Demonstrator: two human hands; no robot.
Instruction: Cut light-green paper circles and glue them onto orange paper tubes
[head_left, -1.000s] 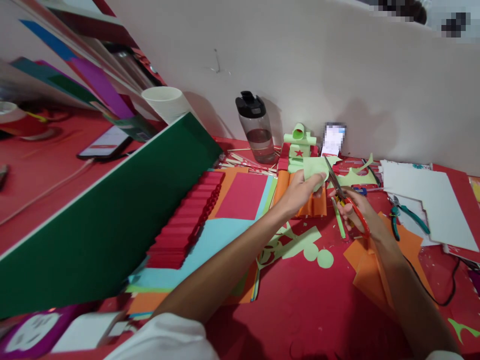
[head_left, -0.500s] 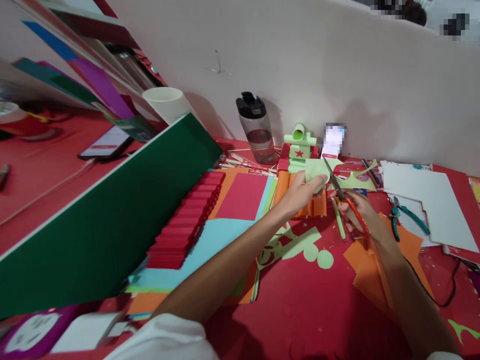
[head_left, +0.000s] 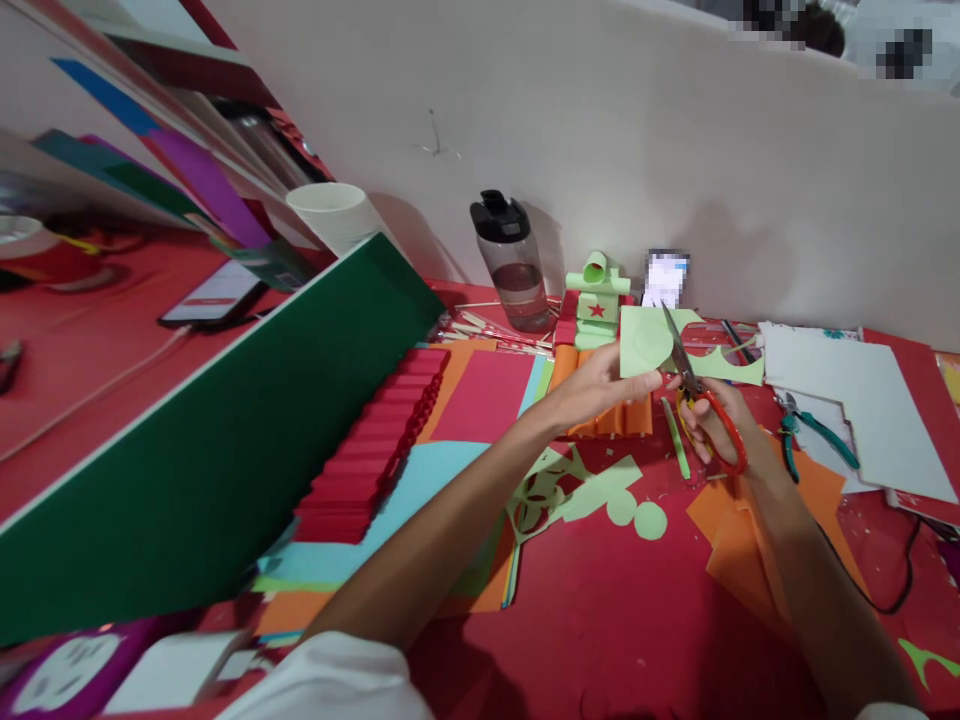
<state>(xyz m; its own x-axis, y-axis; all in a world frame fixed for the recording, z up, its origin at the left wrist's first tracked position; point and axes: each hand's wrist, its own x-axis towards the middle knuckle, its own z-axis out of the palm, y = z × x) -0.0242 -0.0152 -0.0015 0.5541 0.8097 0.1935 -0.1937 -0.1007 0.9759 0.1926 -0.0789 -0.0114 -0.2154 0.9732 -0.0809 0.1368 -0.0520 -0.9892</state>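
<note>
The left hand [head_left: 609,374] is pinching pale green paper [head_left: 645,338] by its lower edge, just past the fingertips. The right hand [head_left: 712,420] is gripping red-handled scissors [head_left: 691,382], the blades pointing beyond its fingers, across the paper. 2 green discs [head_left: 650,520] are lying on the near side of both hands' fingers; teal pliers [head_left: 825,437] are resting right of the right fingers.
</note>
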